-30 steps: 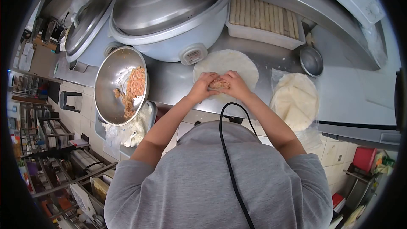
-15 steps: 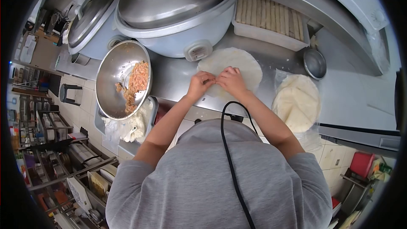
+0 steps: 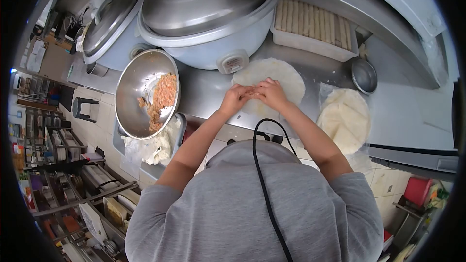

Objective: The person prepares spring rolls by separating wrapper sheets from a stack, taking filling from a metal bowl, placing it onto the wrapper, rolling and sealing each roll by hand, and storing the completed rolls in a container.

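Observation:
My left hand and my right hand meet over the near part of a thin round wrapper sheet on the steel counter. Both have curled fingers, with a short strip of pinkish meat filling between their fingertips. To the left, a large steel mixing bowl leans tilted and holds a mound of the same orange-pink filling. A stack of round wrappers lies on clear plastic to the right of my right hand.
Two big lidded cookers stand behind the wrapper. A white tub of rolled sticks sits at the back right, near a small metal bowl. Below the mixing bowl is a grey tub with white shreds. A black cable hangs over my shirt.
My hands have drawn slightly apart, and a longer strip of filling shows between the fingertips. The whole view has shifted a little; the containers stay in place.

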Action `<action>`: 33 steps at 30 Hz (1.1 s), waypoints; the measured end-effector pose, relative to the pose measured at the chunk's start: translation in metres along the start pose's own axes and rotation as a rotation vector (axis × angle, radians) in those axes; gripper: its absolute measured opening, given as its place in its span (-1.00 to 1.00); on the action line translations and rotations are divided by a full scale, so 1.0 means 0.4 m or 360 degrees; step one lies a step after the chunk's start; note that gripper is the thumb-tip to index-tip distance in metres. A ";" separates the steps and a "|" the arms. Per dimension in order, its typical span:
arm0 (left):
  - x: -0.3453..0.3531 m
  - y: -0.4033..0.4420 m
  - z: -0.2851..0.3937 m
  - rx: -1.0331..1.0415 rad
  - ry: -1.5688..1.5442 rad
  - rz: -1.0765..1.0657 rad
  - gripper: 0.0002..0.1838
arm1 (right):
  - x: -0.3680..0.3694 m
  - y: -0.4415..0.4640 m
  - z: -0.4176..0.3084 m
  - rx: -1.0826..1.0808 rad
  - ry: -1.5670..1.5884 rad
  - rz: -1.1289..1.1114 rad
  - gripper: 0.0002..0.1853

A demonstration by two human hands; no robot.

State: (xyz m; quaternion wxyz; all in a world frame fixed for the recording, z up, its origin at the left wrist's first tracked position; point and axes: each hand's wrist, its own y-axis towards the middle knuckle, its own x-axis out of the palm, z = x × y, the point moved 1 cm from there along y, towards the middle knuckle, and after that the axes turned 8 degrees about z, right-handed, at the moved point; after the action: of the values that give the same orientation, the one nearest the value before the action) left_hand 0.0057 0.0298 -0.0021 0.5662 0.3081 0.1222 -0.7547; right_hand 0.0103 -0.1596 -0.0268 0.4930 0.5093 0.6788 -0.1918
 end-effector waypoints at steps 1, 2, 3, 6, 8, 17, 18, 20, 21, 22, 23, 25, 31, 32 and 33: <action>-0.004 -0.002 0.002 0.0008 0.0002 -0.0001 -0.54 | -0.006 -0.001 -0.006 0.0001 -0.0003 0.0007 -0.71; -0.012 -0.004 0.005 0.0194 0.0000 0.0095 -0.58 | -0.012 -0.003 -0.014 -0.0005 -0.0043 0.0103 -0.74; -0.019 -0.003 0.003 0.0381 -0.0004 0.0188 -0.61 | -0.015 -0.001 -0.021 -0.0009 -0.0083 0.0198 -0.76; -0.022 0.003 -0.019 0.0208 -0.0088 0.0104 -0.68 | 0.013 0.018 -0.035 -0.0001 0.0085 0.0149 -0.79; -0.018 0.002 -0.035 0.0184 -0.0043 0.0102 -0.69 | 0.019 0.020 -0.040 0.0033 0.0052 0.0165 -0.80; -0.020 -0.004 -0.050 0.0132 -0.0119 0.0366 -0.89 | 0.010 0.018 -0.052 -0.0077 0.0010 0.0313 -0.81; -0.019 -0.001 -0.052 0.0062 -0.0094 0.0353 -0.91 | 0.006 0.024 -0.058 -0.0062 -0.0066 0.0291 -0.80; -0.031 0.000 -0.063 0.0058 -0.0117 0.0288 -0.88 | -0.013 0.022 -0.057 0.0030 -0.0020 0.0253 -0.80; -0.038 0.000 -0.063 0.0054 -0.0143 0.0215 -0.85 | -0.022 0.020 -0.059 0.0130 0.0025 0.0215 -0.79; -0.042 0.000 -0.061 0.0055 -0.0143 0.0215 -0.85 | -0.018 0.021 -0.063 0.0131 0.0024 0.0215 -0.79; -0.048 0.002 -0.057 0.0157 -0.0117 0.0280 -0.81 | -0.012 0.025 -0.070 0.0112 0.0046 0.0348 -0.75; -0.043 0.001 -0.061 0.0260 -0.0088 0.0344 -0.78 | 0.014 0.031 -0.070 0.0093 0.0070 0.0484 -0.72; -0.030 0.011 -0.041 0.0143 -0.0071 0.0194 -0.77 | 0.010 0.033 -0.063 0.0020 0.0208 0.0100 -0.67; -0.030 0.013 -0.026 0.0256 -0.0032 0.0282 -0.78 | -0.002 0.028 -0.065 0.0054 0.0143 0.0219 -0.69; -0.026 0.015 -0.013 0.0367 0.0005 0.0371 -0.80 | -0.010 0.022 -0.065 0.0088 0.0077 0.0338 -0.71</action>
State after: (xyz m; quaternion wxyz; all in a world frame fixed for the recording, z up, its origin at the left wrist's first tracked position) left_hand 0.0148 0.0386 0.0012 0.6106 0.3845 -0.0010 -0.6923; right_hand 0.0058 -0.1381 -0.0098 0.4797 0.5964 0.6271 -0.1447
